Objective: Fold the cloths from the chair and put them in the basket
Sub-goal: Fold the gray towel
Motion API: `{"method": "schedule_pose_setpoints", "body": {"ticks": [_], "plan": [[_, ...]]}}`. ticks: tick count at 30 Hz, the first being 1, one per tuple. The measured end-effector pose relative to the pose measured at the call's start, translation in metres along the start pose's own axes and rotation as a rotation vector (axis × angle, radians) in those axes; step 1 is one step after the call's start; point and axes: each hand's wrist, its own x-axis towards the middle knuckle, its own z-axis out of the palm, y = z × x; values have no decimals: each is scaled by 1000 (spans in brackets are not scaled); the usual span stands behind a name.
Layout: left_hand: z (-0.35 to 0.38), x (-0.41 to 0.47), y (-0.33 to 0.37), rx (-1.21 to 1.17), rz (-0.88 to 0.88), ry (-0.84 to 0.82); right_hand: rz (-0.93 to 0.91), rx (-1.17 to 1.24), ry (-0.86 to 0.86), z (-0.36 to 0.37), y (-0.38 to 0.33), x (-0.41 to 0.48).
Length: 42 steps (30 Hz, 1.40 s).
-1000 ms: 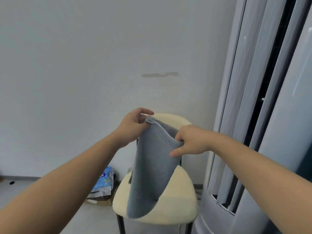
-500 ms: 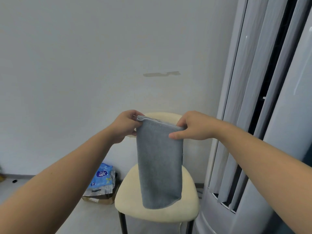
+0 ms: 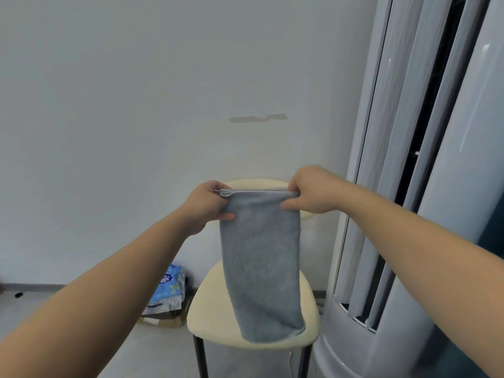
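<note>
A tall white slatted unit [image 3: 436, 186] fills the right side of the frame. At lower centre stands a cream chair [image 3: 212, 309]. In front of it, at centre frame, a doubled grey-blue cloth [image 3: 261, 263] hangs straight down. The left hand [image 3: 204, 208] pinches its top left corner between thumb and curled fingers, and the right hand [image 3: 311, 189] pinches the top right corner likewise. A blue packet [image 3: 169, 290] lies on the floor left of the chair.

Soft, even light with a cool grey-blue cast, rather dim; shadows on the wall [image 3: 136, 105] are faint and diffuse. Thin glare streaks mark the white unit [image 3: 463, 132] at upper right. Wide-angle distortion bows its vertical lines. The centre is sharp.
</note>
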Motion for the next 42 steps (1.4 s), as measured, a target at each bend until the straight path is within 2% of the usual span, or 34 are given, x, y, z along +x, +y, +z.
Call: {"method": "schedule_pose_setpoints", "body": {"ticks": [2, 4, 6, 8, 10, 15, 19, 25, 27, 29, 31, 34, 36, 39, 42], "plan": [[0, -3, 0, 1, -5, -14, 6, 70, -58, 2, -5, -2], [-2, -4, -1, 12, -1, -1, 5, -13, 26, 2, -10, -4], [-4, -7, -1, 4, -8, 32, 25, 64, 7, 1, -14, -6], [-5, -12, 3, 9, -14, 37, 17, 32, 80, 4, -15, -7], [-4, -21, 8, 57, 13, -15, 15, 127, 191, 8, -15, -6], [9, -40, 20, 370, 108, -287, -51, 272, 285, 23, -19, -3], [21, -43, 26, 480, 200, -320, -13, 623, 379, 40, -13, 4], [39, -40, 29, 423, 224, -267, 53, 1340, 414, 75, -3, 1], [47, -36, 27, 443, 226, -211, 83, 1578, 416, 91, 0, -1], [55, -31, 26, 456, 231, -118, 190, 1711, 414, 111, 3, -5], [60, -27, 24, 409, 227, -36, 316, 1676, 336, 142, 7, -10], [65, -22, 24, 351, 244, 48, 474, 1417, 93, 197, 9, -18], [66, -19, 27, 329, 258, 85, 543, 1332, -11, 221, 7, -24], [67, -17, 32, 281, 273, 102, 644, 1333, -2, 242, 7, -27], [66, -17, 36, 248, 277, 88, 735, 1458, 35, 255, 14, -22]]}}
